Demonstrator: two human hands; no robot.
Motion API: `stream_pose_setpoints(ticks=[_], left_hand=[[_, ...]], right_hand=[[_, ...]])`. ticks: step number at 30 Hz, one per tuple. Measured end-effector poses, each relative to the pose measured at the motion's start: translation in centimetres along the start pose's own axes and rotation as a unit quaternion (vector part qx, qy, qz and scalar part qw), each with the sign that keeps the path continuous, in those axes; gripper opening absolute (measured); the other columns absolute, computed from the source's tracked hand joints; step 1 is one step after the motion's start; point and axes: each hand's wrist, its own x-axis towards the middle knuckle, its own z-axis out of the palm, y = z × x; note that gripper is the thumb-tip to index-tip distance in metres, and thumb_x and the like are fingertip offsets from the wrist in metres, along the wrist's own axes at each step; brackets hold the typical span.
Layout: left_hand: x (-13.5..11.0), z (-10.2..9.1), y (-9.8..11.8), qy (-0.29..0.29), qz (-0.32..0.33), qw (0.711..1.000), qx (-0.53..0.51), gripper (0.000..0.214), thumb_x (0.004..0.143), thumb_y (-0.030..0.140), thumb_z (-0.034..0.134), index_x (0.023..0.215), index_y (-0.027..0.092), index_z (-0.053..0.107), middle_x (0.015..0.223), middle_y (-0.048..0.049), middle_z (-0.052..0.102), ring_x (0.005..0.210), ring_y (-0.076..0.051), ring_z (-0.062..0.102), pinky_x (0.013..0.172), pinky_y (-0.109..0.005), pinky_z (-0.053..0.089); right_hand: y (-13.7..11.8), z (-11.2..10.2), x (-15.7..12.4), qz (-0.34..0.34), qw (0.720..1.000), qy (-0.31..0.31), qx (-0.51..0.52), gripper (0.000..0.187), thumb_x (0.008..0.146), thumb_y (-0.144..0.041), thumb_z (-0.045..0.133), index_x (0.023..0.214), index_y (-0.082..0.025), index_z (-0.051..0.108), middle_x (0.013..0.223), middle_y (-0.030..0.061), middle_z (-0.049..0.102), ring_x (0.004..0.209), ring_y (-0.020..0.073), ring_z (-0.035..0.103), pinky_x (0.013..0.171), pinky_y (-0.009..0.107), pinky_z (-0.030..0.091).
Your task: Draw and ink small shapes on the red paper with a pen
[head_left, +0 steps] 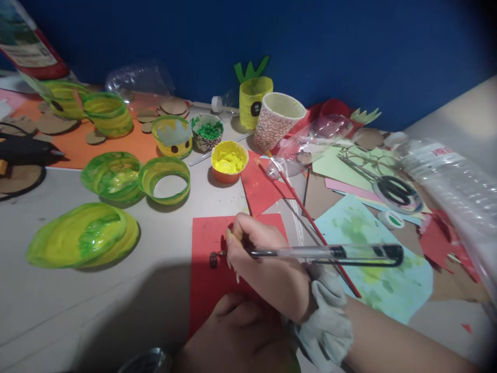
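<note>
Across the top of the frame, a dark blue wall; below, spreading toward the left and bottom edges, a pale tabletop. Slanting along the right edge, a large clear plastic bottle. At lower right, a light blue sheet, blotched with green; at upper left, an orange sheet beneath cardboard pieces. In the lower center, flat on the tabletop, a red sheet, partly hidden by both hands.

Over that red sheet, the right hand — narrowed in a writing grip around a black-and-clear pen, pointing left. Just below, at the bottom of the frame, the left hand, with fingers curled over the sheet's lower part; cannot tell whether holding anything, with the palm hidden.

At left, an elongated green-and-yellow painted piece; above it, a similar bowl, beside an open ring. Running diagonally right of center, a red-handled brush. In the upper center, a tilted patterned cup, and lower, a small cup of yellow paint. Toward the right, black-handled scissors. Around the right wrist, a gray scrunchie. Smallest — a dark mark on the red sheet, right by the pen's tip.
</note>
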Motion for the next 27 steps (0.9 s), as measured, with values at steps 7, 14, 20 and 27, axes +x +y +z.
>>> stream_pose_setpoints(ticks=[7, 14, 20, 27], left_hand=[[-0.2, 0.1, 0.2, -0.022, -0.012, 1.0, -0.008, 0.022, 0.093, 0.044, 0.044, 0.105, 0.031, 0.059, 0.097, 0.0109, 0.065, 0.097, -0.01, 0.047, 0.087, -0.025, 0.028], [0.0, 0.2, 0.2, -0.029, -0.014, 0.999, -0.006, 0.022, 0.092, 0.044, 0.045, 0.102, 0.028, 0.058, 0.092, 0.0097, 0.065, 0.092, -0.01, 0.047, 0.084, -0.026, 0.027], [0.1, 0.4, 0.3, -0.04, -0.025, 0.999, -0.012, 0.024, 0.094, 0.042, 0.041, 0.095, 0.025, 0.058, 0.083, 0.0079, 0.064, 0.084, -0.009, 0.042, 0.08, -0.026, 0.024], [-0.2, 1.4, 0.2, -0.053, -0.029, 0.998, -0.017, 0.027, 0.092, 0.046, 0.044, 0.091, 0.022, 0.056, 0.084, 0.0073, 0.063, 0.083, -0.01, 0.04, 0.084, -0.026, 0.025]], right_hand=[[0.1, 0.0, 0.0, -0.023, 1.0, 0.006, -0.011, 0.021, 0.085, -0.019, 0.046, 0.066, -0.016, 0.037, 0.061, -0.0027, 0.047, 0.057, 0.0085, 0.043, 0.05, 0.022, 0.034], [0.0, 0.0, 0.0, -0.015, 0.999, 0.011, -0.027, 0.021, 0.085, -0.019, 0.046, 0.066, -0.016, 0.037, 0.06, -0.0029, 0.047, 0.056, 0.0084, 0.044, 0.05, 0.022, 0.034], [0.1, -0.1, -0.1, -0.023, 0.998, -0.007, -0.053, 0.021, 0.084, -0.021, 0.046, 0.065, -0.017, 0.037, 0.059, -0.0025, 0.046, 0.057, 0.0098, 0.042, 0.052, 0.025, 0.032], [0.0, -0.2, -0.1, 0.013, 0.998, -0.019, -0.052, 0.021, 0.082, -0.026, 0.044, 0.065, -0.017, 0.037, 0.06, -0.0009, 0.048, 0.057, 0.0115, 0.043, 0.052, 0.026, 0.033]])
